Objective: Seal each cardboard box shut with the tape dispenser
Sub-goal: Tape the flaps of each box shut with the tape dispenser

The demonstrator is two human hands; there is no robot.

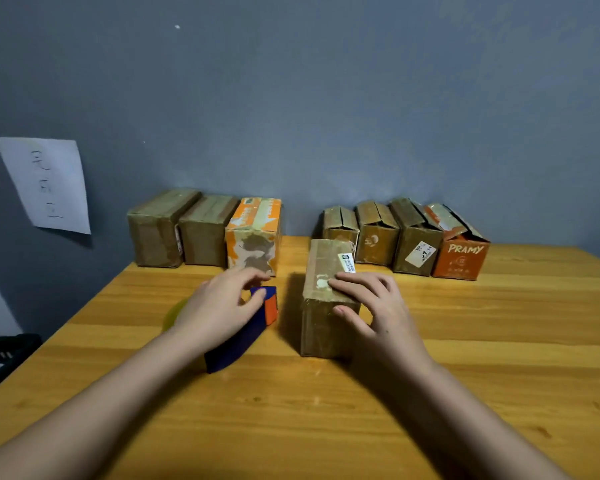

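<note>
- The left hand [222,303] curls over the blue-and-orange tape dispenser [245,332], gripping it on the surface [326,427].
- The right hand [371,306] rests spread, fingers fairly straight, on the brown box [321,327], just right of the dispenser.
- The box's long axis runs away from the person; its flaps look closed and worn.
- Four open-flapped boxes [406,237] wait behind.

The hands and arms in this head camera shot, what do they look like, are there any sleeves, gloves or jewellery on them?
Both are bare. The left hand and right hand wear no gloves, and no rings show on the visible fingers. Both forearms are uncovered right to the bottom edge of the picture, so no sleeve is in view. No watch, bracelet or band shows at either wrist, and no markings are visible.
</note>
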